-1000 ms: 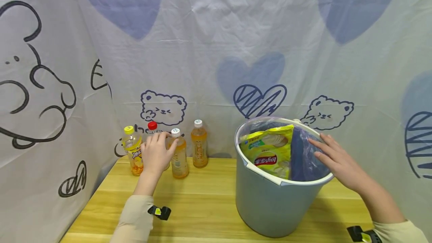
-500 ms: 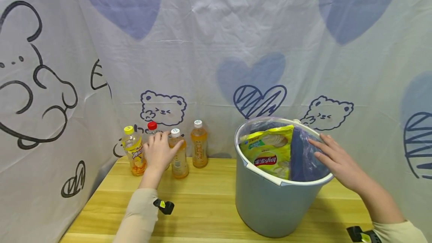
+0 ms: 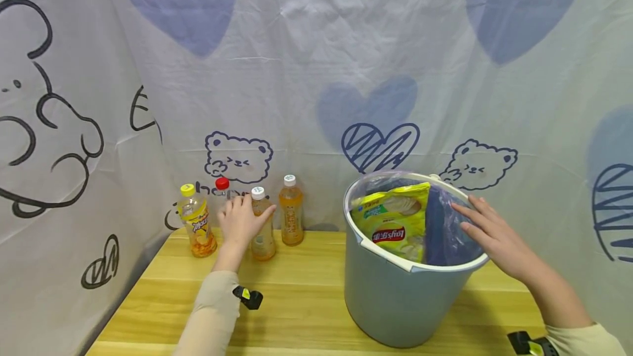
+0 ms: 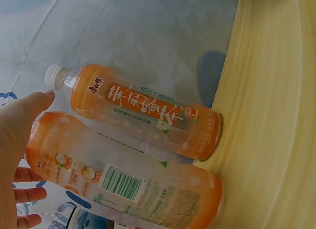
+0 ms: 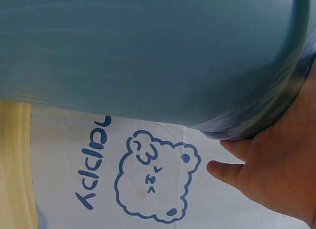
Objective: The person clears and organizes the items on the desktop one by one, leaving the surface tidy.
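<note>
My left hand (image 3: 240, 225) reaches in at a white-capped bottle of orange drink (image 3: 264, 240), thumb on one side of its upper part and fingers on the other. In the left wrist view those fingers (image 4: 30, 194) are spread, and the hand hides the bottle's cap. Just behind stands a second white-capped orange bottle (image 3: 292, 216). A red-capped clear bottle (image 3: 222, 184) is mostly covered by the left hand. My right hand (image 3: 499, 240) rests with extended fingers on the rim of a grey bin (image 3: 395, 301), which has a plastic liner (image 3: 447, 229).
A yellow-capped bottle (image 3: 199, 229) with a yellow label stands at the left. Inside the bin lies a yellow Lay's chip bag (image 3: 393, 218). The wooden table (image 3: 292, 312) meets a printed cloth backdrop (image 3: 306, 70) behind the bottles.
My left hand has moved right, from over the red-capped bottle toward the nearer orange bottle, with its thumb spread wider. The right hand, bin and bottles have stayed in place.
</note>
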Motion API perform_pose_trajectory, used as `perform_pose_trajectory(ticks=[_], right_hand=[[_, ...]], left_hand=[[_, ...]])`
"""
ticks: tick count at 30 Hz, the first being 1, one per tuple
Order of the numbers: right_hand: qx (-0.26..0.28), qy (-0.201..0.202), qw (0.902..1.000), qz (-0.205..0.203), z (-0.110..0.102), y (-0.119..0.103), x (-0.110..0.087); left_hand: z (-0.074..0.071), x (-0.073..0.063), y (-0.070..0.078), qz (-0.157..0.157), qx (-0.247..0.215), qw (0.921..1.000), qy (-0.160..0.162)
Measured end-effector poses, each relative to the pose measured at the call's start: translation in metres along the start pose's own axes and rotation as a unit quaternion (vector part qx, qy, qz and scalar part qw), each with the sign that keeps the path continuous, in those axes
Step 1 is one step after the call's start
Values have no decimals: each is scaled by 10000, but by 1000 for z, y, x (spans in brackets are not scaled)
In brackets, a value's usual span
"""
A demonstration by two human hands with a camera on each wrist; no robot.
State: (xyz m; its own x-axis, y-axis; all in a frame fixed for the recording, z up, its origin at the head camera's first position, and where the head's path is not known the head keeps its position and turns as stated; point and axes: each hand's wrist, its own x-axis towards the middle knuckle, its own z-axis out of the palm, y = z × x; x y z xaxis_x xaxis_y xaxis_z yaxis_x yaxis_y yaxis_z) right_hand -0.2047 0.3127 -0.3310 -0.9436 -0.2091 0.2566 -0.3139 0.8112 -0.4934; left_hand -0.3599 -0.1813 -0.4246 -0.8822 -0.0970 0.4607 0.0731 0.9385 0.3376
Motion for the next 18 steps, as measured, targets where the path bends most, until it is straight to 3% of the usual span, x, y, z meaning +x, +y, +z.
perform_pose_trajectory(ticks=[9,18], right_hand=[[-17,36,10000,-18,0,1,-1],[-63,45,10000,-23,0,2,0]], left_hand=[[4,-4,5,-10,-59,9999,-93],[7,-12,11,225,-81,9995,197]])
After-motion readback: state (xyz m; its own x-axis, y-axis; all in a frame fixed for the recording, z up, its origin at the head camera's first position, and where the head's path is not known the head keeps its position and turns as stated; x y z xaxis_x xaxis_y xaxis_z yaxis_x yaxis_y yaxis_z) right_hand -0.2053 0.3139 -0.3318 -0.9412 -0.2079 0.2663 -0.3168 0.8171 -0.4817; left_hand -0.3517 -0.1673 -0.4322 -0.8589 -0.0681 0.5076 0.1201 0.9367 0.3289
